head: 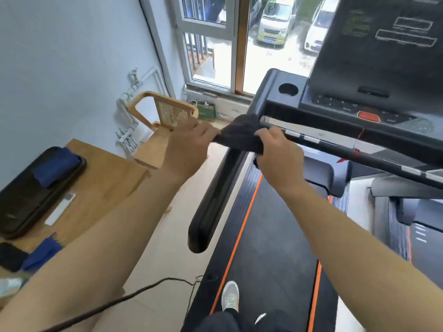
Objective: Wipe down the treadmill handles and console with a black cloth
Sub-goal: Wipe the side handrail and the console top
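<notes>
A pale-walled room with a window ahead looking onto parked cars; a wooden table stands at the left, carrying a dark tray. The treadmill fills the right half of the view: belt with orange edge lines below, console with its dark display panel upper right, cup recess at the console's near corner. The left side handle runs from the console corner down toward the viewer, ending in a rounded tip; the crossbar with pale grip plates spans rightward. A shoe rests on the belt.

The black cloth lies draped over the junction of side handle and crossbar. The left hand pinches its left edge with fingers closed; the right hand is clamped over its right part, pressing it onto the bar.

Judged handling: the cloth is light, limp and conforming, best bunched in the palm so it wraps the tube; loose corners may trail. The handles look rigid and smooth, so the cloth should slide readily.

Clearance: open floor lies left of the side handle, allowing a free stroke toward its tip; rightward along the crossbar the console overhangs closely, and a red stop button and cord sit near that path.
</notes>
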Demonstrator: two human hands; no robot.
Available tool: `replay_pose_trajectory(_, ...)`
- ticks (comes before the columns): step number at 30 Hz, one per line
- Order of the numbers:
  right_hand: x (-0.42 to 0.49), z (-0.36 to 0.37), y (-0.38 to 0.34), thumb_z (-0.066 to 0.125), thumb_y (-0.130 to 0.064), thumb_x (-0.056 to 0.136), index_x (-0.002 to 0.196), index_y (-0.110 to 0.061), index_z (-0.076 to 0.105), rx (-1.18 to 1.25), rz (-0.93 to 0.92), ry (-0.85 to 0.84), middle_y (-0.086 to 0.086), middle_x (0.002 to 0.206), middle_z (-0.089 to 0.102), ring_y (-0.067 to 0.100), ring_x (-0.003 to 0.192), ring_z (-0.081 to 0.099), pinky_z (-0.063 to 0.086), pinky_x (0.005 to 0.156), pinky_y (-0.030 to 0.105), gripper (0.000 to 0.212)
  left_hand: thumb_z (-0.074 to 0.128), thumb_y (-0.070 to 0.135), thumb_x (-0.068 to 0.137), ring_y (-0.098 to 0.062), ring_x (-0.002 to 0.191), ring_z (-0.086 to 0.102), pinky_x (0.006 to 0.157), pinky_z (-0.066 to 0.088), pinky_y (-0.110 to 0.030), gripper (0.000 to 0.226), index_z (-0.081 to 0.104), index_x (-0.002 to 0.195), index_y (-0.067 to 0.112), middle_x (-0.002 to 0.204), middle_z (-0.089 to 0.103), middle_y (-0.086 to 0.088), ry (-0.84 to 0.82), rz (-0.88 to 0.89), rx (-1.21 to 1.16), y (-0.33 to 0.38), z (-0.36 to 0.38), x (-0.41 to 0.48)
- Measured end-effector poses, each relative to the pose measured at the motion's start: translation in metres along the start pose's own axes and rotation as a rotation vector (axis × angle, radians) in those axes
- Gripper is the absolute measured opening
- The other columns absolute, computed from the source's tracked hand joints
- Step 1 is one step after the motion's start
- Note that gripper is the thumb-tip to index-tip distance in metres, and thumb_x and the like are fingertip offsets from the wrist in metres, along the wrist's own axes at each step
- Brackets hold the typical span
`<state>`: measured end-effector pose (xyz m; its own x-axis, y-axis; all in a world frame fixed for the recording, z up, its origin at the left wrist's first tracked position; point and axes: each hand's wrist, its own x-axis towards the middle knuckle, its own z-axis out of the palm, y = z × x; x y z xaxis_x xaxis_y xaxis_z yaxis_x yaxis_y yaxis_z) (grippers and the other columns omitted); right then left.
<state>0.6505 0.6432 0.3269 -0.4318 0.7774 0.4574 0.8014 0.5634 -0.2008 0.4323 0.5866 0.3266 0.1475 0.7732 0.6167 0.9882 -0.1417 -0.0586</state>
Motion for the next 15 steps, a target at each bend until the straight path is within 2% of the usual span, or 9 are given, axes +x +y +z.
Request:
replay_pose_trajectory(2, -0.032, 0.034, 0.004, 0.073, -0.01, 0.079, 0.102, -0.013, 0.068, -0.009, 0.005, -0.145, 0.008, 0.09, 0.063, 0.037, 0.054, 0.061, 0.042, 0.043, 0.033, 0.024, 0.059, 0.009, 0.084, -0.033, 0.078, 0.06, 0.064, 0.047, -0.041, 0.017, 0.073, 0.094, 0.012, 0.086, 0.071, -0.006, -0.192, 0.009, -0.064, 0.005, 0.023, -0.045)
replay_pose_trajectory(3, -0.049, 0.051, 0.005, 0.07, -0.015, 0.083, 0.105, -0.014, 0.067, 0.001, 0.021, -0.268, 0.007, 0.094, 0.062, 0.038, 0.06, 0.063, 0.044, 0.046, 0.035, 0.022, 0.057, 0.018, 0.083, -0.031, 0.079, 0.061, 0.064, 0.048, -0.04, 0.019, 0.072, 0.093, 0.013, 0.087, 0.07, -0.003, -0.345, -0.02, -0.139, 0.011, 0.033, -0.067)
replay_pose_trajectory(5, -0.075, 0.082, 0.008, 0.063, -0.028, 0.09, 0.116, -0.021, 0.064, 0.051, 0.062, -0.525, 0.003, 0.106, 0.061, 0.037, 0.081, 0.068, 0.051, 0.06, 0.037, 0.028, 0.053, 0.038, 0.085, -0.024, 0.086, 0.061, 0.07, 0.05, -0.037, 0.027, 0.071, 0.094, 0.019, 0.094, 0.066, 0.003, -0.675, -0.166, -0.294, 0.022, 0.047, -0.096)
replay_pose_trajectory(6, -0.084, 0.095, 0.01, 0.062, -0.039, 0.089, 0.122, -0.025, 0.061, 0.096, 0.073, -0.639, 0.0, 0.111, 0.059, 0.032, 0.093, 0.067, 0.052, 0.069, 0.038, 0.036, 0.049, 0.049, 0.087, -0.02, 0.086, 0.06, 0.071, 0.05, -0.036, 0.034, 0.07, 0.092, 0.023, 0.095, 0.063, 0.006, -0.781, -0.264, -0.339, 0.026, 0.053, -0.103)
replay_pose_trajectory(8, -0.094, 0.112, 0.011, 0.061, -0.067, 0.078, 0.126, -0.028, 0.058, 0.254, 0.112, -0.827, -0.005, 0.117, 0.054, 0.02, 0.109, 0.056, 0.049, 0.087, 0.037, 0.062, 0.036, 0.062, 0.088, -0.017, 0.079, 0.059, 0.072, 0.049, -0.038, 0.051, 0.067, 0.077, 0.023, 0.086, 0.06, 0.006, -0.772, -0.494, -0.415, 0.026, 0.062, -0.101)
replay_pose_trajectory(9, -0.096, 0.117, 0.01, 0.057, -0.076, 0.072, 0.122, -0.027, 0.059, 0.385, 0.186, -0.845, -0.006, 0.117, 0.052, 0.016, 0.111, 0.049, 0.046, 0.094, 0.036, 0.07, 0.033, 0.061, 0.09, -0.019, 0.076, 0.058, 0.073, 0.05, -0.04, 0.055, 0.065, 0.071, 0.02, 0.079, 0.06, 0.004, -0.705, -0.613, -0.448, 0.024, 0.068, -0.093)
replay_pose_trajectory(11, -0.092, 0.127, 0.007, 0.05, -0.073, 0.076, 0.119, -0.024, 0.054, 0.685, 0.513, -0.664, -0.006, 0.122, 0.048, 0.013, 0.115, 0.046, 0.043, 0.104, 0.037, 0.066, 0.04, 0.048, 0.099, -0.018, 0.082, 0.06, 0.082, 0.052, -0.04, 0.045, 0.067, 0.078, 0.018, 0.084, 0.064, 0.003, -0.598, -0.854, -0.523, 0.021, 0.085, -0.073)
replay_pose_trajectory(13, -0.075, 0.143, 0.003, 0.051, -0.054, 0.093, 0.142, -0.022, 0.039, 0.944, 0.841, -0.493, -0.002, 0.145, 0.038, 0.016, 0.134, 0.04, 0.034, 0.116, 0.04, 0.06, 0.048, 0.036, 0.103, -0.013, 0.105, 0.059, 0.098, 0.047, -0.033, 0.026, 0.067, 0.112, 0.022, 0.113, 0.067, 0.006, -0.604, -1.059, -0.716, 0.021, 0.113, -0.057)
replay_pose_trajectory(15, -0.052, 0.163, -0.004, 0.048, -0.039, 0.104, 0.159, -0.023, 0.013, 1.131, 0.98, -0.472, -0.008, 0.163, 0.017, 0.011, 0.148, 0.021, 0.021, 0.122, 0.034, 0.068, 0.047, 0.036, 0.105, -0.011, 0.123, 0.054, 0.109, 0.04, -0.031, 0.037, 0.054, 0.14, 0.026, 0.137, 0.059, 0.009, -0.684, -1.163, -0.963, 0.026, 0.143, -0.047)
